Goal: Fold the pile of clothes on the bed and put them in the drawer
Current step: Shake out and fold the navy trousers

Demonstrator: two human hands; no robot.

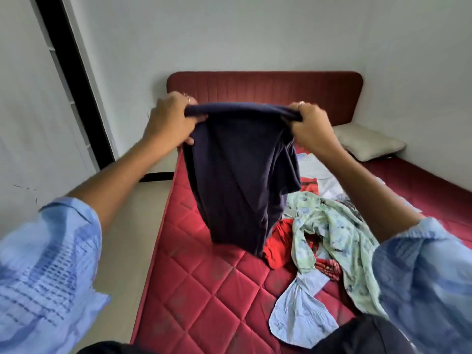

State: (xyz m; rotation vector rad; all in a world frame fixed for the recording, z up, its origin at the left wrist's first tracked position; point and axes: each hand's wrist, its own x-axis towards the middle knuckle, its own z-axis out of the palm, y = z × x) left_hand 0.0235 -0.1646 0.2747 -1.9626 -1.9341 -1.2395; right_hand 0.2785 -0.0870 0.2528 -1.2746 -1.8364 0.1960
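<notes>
A white-walled room holds one bed [204, 290] with a red quilted mattress and a red headboard [265, 88]. The left hand [169, 118] and right hand [313, 126], held apart, each grip the top edge of one navy garment [237, 175] hanging above the mattress. The pile of clothes [332, 238] lies right of it; one pillow [370, 145] sits far right. No writing is legible.

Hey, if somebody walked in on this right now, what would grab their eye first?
The dark navy garment, held up over the bed, its top edge gripped by the left hand and the right hand. Next, the bright red quilted mattress below it, with a jumbled pile of clothes to the right, topped by a pale green patterned shirt.
</notes>
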